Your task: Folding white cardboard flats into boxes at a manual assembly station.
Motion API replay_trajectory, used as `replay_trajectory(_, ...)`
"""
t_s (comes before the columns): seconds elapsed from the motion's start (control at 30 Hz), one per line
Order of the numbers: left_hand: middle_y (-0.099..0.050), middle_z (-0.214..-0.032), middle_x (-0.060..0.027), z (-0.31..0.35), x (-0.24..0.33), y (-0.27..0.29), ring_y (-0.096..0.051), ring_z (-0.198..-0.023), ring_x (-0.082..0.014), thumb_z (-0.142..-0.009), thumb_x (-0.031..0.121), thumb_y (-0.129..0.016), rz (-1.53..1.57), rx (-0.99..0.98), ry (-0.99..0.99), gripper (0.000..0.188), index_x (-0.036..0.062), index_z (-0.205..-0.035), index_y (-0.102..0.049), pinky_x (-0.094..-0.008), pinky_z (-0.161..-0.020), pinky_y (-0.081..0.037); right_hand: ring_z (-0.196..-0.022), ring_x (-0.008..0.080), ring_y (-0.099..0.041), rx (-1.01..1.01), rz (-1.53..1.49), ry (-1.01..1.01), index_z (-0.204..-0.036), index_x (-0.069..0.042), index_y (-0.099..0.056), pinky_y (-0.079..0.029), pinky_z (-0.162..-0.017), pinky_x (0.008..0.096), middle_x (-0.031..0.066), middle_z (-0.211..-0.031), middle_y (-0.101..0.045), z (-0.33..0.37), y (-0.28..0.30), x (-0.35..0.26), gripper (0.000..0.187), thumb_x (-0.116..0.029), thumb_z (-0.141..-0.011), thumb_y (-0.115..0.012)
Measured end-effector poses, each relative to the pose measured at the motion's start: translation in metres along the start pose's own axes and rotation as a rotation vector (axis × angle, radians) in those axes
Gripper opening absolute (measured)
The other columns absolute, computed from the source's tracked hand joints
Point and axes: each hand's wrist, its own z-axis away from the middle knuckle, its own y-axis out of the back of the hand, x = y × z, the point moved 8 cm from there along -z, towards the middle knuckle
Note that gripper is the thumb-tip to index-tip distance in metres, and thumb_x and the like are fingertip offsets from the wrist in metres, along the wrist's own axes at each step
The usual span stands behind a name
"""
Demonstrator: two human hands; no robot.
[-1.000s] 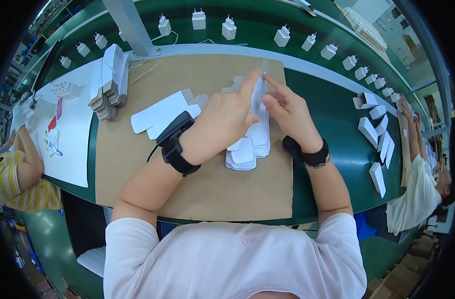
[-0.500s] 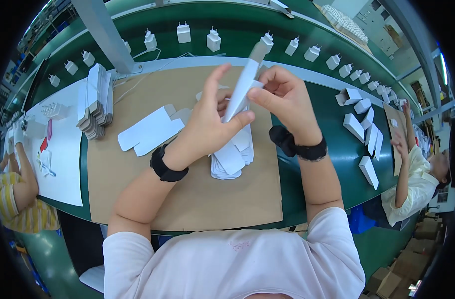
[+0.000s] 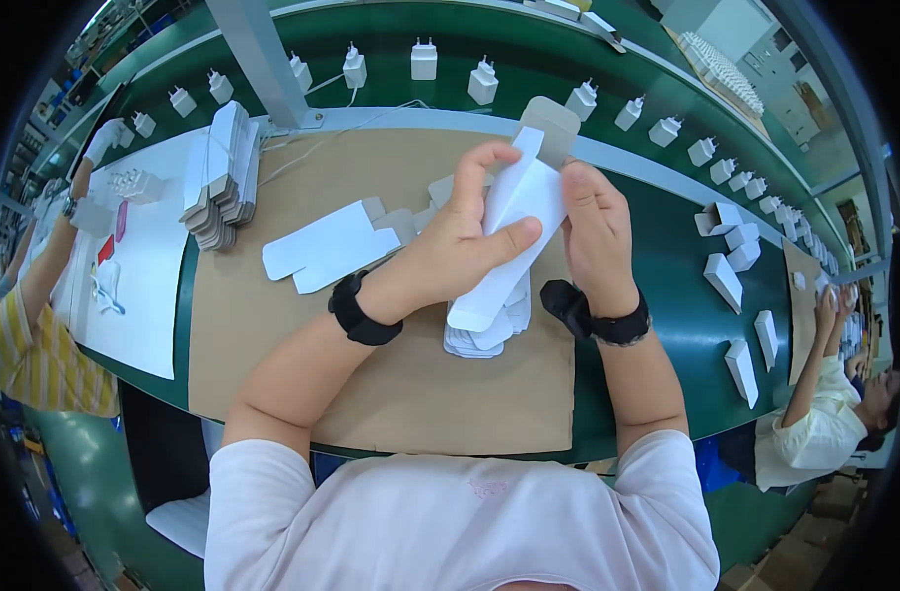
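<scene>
A white folding carton (image 3: 525, 192) is held up in front of me, partly opened into a box, with its grey-lined end flap standing out at the top. My left hand (image 3: 458, 241) grips its left side, thumb across the front face. Along the upper right edge my right hand (image 3: 600, 229) is closed, its fingertips hidden behind the carton. Below them, a pile of flat white cartons (image 3: 474, 342) lies on a brown cardboard sheet (image 3: 420, 409). More flat cartons (image 3: 336, 246) overlap just left of the pile.
White plug chargers (image 3: 424, 61) line the green ledge behind the sheet. A tall stack of flat cartons (image 3: 218, 177) stands at the left, near a grey post (image 3: 258, 59). Folded white boxes (image 3: 724, 281) are scattered on the right. Co-workers sit at both sides.
The carton has turned from edge-on to show its broad face. My right hand has moved onto its side. On the left, a co-worker's gloved hand now reaches a charger; scattered boxes at right have shifted.
</scene>
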Motion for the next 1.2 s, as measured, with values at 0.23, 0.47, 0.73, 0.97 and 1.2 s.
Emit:
replay_trajectory(0.23,-0.044,-0.111,-0.0118,0.001,0.009,0.009,-0.049,-0.1,-0.0175,-0.089,0.024,-0.054,-0.173,-0.053,-0.055,0.051,0.0138,-0.128,-0.023,-0.0306,-0.081,-0.043,-0.072,0.0057,-0.047,-0.048,0.245,0.06,-0.081,-0.001,-0.058,-0.037,-0.062,0.0188,-0.001,-0.083,-0.053,0.002,-0.011,-0.009,0.024,-0.021,-0.093,-0.053)
replay_trajectory(0.47,-0.048,-0.105,-0.0141,-0.001,0.0,0.01,-0.051,-0.092,-0.0171,-0.089,0.027,-0.053,0.013,-0.052,0.027,0.055,0.0112,-0.127,-0.016,-0.0303,-0.078,-0.043,-0.086,0.0154,-0.06,0.095,0.087,0.273,-0.11,0.001,-0.058,-0.048,-0.076,0.0245,0.0129,-0.098,-0.064,0.01,-0.008,-0.026,0.031,-0.008,-0.081,-0.066)
replay_trajectory(0.73,-0.05,-0.102,-0.0184,0.005,0.013,0.009,-0.051,-0.092,-0.0217,-0.088,0.034,-0.053,-0.279,-0.135,-0.044,0.06,0.0078,-0.126,-0.016,-0.0322,-0.081,-0.042,-0.077,0.0093,-0.056,0.008,0.065,-0.167,-0.105,0.002,-0.064,-0.044,-0.068,0.0205,0.0067,-0.092,-0.065,-0.003,0.006,-0.012,0.026,-0.007,-0.081,-0.063)
replay_trajectory(0.97,-0.049,-0.102,-0.0211,0.005,0.022,0.009,-0.051,-0.094,-0.0249,-0.086,0.032,-0.055,-0.44,-0.065,-0.109,0.061,0.0057,-0.125,-0.016,-0.0328,-0.083,-0.042,-0.073,0.0086,-0.054,0.001,0.051,-0.2,-0.107,0.002,-0.063,-0.043,-0.065,0.0202,0.0058,-0.093,-0.065,-0.002,0.009,-0.004,0.027,-0.007,-0.082,-0.062)
replay_trajectory(1.2,-0.052,-0.097,-0.0226,0.004,0.022,0.009,-0.054,-0.09,-0.0288,-0.085,0.037,-0.058,-0.37,0.016,-0.164,0.067,0.0043,-0.126,-0.015,-0.0338,-0.08,-0.044,-0.082,0.008,-0.055,-0.089,0.231,0.078,-0.108,0.0,-0.063,-0.045,-0.071,0.0209,0.0049,-0.099,-0.065,0.007,-0.003,-0.023,0.029,-0.008,-0.081,-0.065)
